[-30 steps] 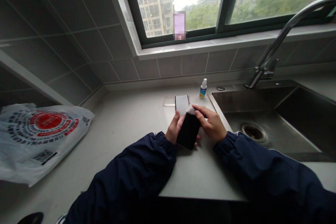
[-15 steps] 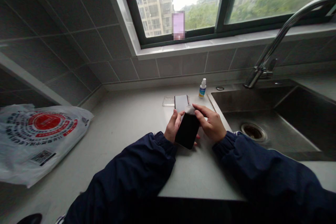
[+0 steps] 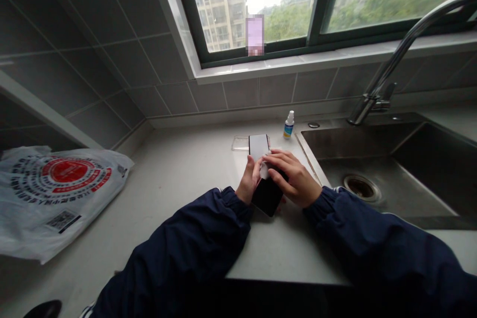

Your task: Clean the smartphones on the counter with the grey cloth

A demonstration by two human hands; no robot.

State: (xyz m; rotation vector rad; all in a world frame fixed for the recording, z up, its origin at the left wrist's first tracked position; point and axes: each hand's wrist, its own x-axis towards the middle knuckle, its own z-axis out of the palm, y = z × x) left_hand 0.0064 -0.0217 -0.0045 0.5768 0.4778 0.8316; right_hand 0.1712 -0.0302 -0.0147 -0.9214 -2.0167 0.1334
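Sleeves [image 3: 194,238]: dark blue, reaching in over the near edge; a cuff could catch something if an arm swings wide.
Worktop [image 3: 179,174]: pale and hard-looking, stretching under both forearms; a phone dropped on it could chip or crack.
Dark phone [image 3: 266,198]: between the two hands, black face up, slanting away and to the right; whether its lower end touches the worktop I cannot tell.
Left hand [image 3: 246,184]: gripping the dark phone from beneath, thumb at the left edge, fingertips showing past the right; should that grip loosen or get damp, the phone could slip out.
Right hand [image 3: 298,179]: fingers bent over the white wipe [image 3: 264,171], holding it against the far part of the black face; pressing too hard there could tip the phone.
Wipe's folds: bunched and partly covered; any grit caught in them could scratch the glass.
Sink [image 3: 402,194]: just to the right, a likely catch-all for anything knocked sideways.
Pale slab [image 3: 258,146]: just beyond the fingers, overlapping the clear case [image 3: 239,143]; a long stroke could shove both.
Bottle [image 3: 288,126]: upright near the sink's corner; narrow-footed, so stray knuckles could topple it.
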